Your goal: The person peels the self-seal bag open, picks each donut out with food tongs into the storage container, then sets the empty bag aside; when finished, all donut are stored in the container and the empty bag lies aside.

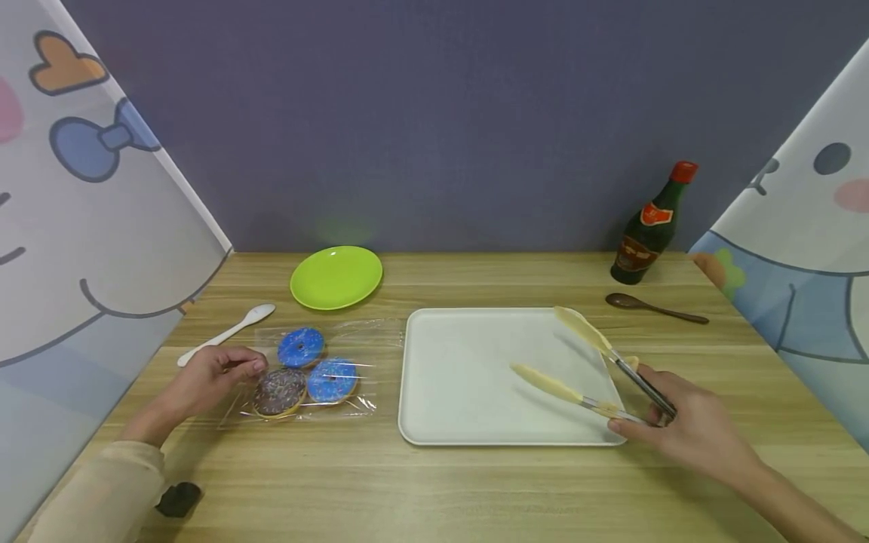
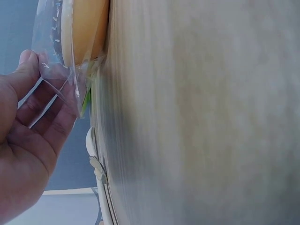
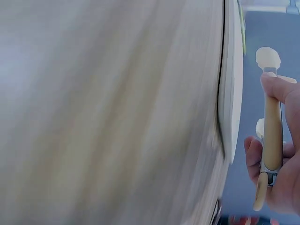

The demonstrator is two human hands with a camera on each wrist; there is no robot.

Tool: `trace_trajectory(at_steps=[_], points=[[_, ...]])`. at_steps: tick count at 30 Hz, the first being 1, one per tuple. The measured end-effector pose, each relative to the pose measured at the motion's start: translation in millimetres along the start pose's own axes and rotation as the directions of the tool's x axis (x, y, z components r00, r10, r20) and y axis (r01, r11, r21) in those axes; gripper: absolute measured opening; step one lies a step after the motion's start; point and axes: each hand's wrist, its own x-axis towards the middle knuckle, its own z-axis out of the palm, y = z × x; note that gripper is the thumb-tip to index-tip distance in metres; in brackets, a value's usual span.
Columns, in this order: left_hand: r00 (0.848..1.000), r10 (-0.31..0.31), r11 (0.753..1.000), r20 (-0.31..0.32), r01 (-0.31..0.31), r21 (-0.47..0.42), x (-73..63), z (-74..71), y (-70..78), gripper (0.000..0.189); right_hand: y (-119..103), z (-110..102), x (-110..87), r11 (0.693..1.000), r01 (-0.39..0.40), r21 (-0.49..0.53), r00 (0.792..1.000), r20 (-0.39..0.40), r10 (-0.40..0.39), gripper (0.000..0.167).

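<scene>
My left hand [image 1: 219, 381] pinches the edge of a clear plastic bag [image 2: 61, 82] between thumb and fingers. Inside the bag lie a chocolate-brown sprinkled donut [image 1: 280, 392] and two blue sprinkled donuts, one behind [image 1: 301, 347] and one to the right [image 1: 332, 380]. On the other side, my right hand [image 1: 692, 422] grips a pair of tongs [image 1: 584, 400], also seen in the right wrist view. Their cream-coloured arms are spread apart, with nothing between the tips, over the right part of a white rectangular tray [image 1: 468, 377].
A green plate [image 1: 336, 277] lies at the back left, with a white spoon [image 1: 227, 334] left of the bag. At the back right stand a dark bottle [image 1: 645, 234] and a brown wooden spoon [image 1: 655, 308]. A small black object [image 1: 179, 499] sits near the left sleeve.
</scene>
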Motion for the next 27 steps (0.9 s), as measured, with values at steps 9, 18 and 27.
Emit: trace_trajectory(at_steps=[9, 18, 27], points=[[1.000, 0.013, 1.000, 0.000, -0.013, 0.017, 2.4, 0.3, 0.6, 0.011, -33, 31, 28.2, 0.976, 0.188, 0.110, 0.980, 0.048, -0.194, 0.075], [1.000, -0.010, 1.000, 0.007, 0.010, 0.017, 0.8, 0.6, 0.3, 0.011, -70, 61, 56.6, 0.965, 0.202, 0.169, 0.960, 0.159, -0.229, 0.080], [1.000, -0.017, 0.999, 0.001, 0.017, 0.033, 1.0, 0.4, -0.4, 0.013, -96, 84, 78.1, 0.935, 0.288, 0.208, 0.928, 0.182, -0.326, 0.068]])
